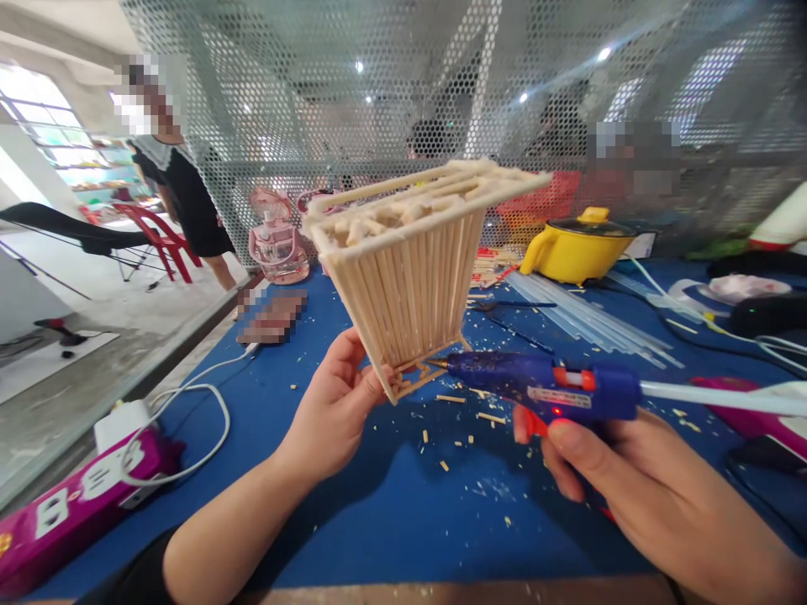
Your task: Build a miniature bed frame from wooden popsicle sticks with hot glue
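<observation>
A small structure made of pale wooden sticks point(409, 286) is held up above the blue tabletop, tilted. My left hand point(340, 399) grips its lower left corner between thumb and fingers. In my right hand point(618, 470) is a blue glue gun point(504, 374), its red trigger under my fingers and a small red light showing on its side. A clear glue stick point(712, 397) juts from the gun's back end. The nozzle points left and meets or nearly meets the small stick lattice along the structure's bottom edge; whether it touches, I cannot tell.
Cut stick bits point(450, 399) litter the blue table point(378, 538). Behind lie clear glue sticks point(586, 319) and a yellow pot point(577, 248). A purple power strip point(88, 500), a phone point(274, 315) with a white cable and a pink bottle point(277, 239) are leftward. A person point(180, 185) stands beyond the mesh panel.
</observation>
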`<action>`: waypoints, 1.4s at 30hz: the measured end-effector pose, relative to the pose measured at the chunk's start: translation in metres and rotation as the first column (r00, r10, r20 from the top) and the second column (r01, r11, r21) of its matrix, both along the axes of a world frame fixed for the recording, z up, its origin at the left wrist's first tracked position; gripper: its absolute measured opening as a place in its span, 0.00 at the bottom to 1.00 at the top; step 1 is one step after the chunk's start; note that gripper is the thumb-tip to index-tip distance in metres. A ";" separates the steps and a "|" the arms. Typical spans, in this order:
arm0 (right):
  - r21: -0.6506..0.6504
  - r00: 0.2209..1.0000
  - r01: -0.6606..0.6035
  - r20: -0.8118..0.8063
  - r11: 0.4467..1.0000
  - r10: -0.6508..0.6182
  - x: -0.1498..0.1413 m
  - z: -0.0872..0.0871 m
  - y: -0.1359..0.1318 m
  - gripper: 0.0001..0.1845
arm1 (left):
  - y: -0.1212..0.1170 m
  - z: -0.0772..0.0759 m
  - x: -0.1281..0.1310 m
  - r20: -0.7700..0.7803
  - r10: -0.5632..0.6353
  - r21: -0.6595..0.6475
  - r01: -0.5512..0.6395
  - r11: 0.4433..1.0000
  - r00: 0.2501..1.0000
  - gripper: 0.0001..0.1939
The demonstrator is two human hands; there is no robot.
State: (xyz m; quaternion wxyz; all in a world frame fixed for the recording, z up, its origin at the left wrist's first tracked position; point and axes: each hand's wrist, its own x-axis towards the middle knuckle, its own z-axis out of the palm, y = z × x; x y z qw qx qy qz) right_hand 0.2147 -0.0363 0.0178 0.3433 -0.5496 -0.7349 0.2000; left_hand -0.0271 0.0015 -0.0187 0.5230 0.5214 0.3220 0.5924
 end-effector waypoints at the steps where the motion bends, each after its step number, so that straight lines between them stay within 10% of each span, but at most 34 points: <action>1: -0.003 1.000 0.000 0.005 1.000 0.000 0.000 0.000 0.000 0.29 | 0.000 0.000 0.000 -0.004 0.001 0.004 -0.001 1.000 1.000 0.14; 42: -0.108 0.999 0.012 0.041 0.994 -0.007 0.000 0.003 0.001 0.34 | -0.003 0.005 0.001 -0.004 0.025 0.053 -0.025 0.998 1.000 0.13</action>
